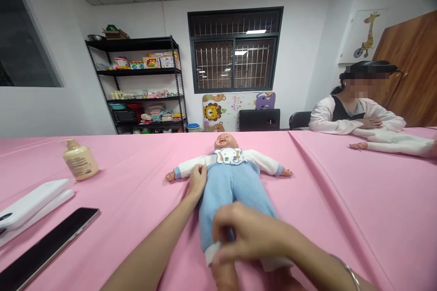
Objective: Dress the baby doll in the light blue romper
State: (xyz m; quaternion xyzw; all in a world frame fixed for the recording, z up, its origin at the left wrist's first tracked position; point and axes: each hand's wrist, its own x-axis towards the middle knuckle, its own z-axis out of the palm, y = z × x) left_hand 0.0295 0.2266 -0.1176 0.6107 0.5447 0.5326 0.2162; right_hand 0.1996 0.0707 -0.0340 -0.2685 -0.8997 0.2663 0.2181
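A baby doll (227, 141) lies on its back on the pink-covered table, arms spread and feet towards me. It wears a white long-sleeved top and light blue trousers (218, 186) with a white elephant face on the bib. At the left side of its waist, my left hand (198, 181) rests with fingers curled in against the clothing; what they pinch, if anything, is hidden. My right hand (247, 232), smeared by motion, curves over the lower trouser leg near the white cuff (212, 253). Its thumb is by the cuff, and whether it grips the cloth is unclear. A bare doll foot (225, 277) shows below.
On the left are a pump bottle (81, 161), a white case-like object (37, 202) and a black phone (48, 248). At the right a person (355, 109) sits with folded arms beside another doll (396, 142). Shelves (143, 72) and a chair (259, 120) stand behind the table.
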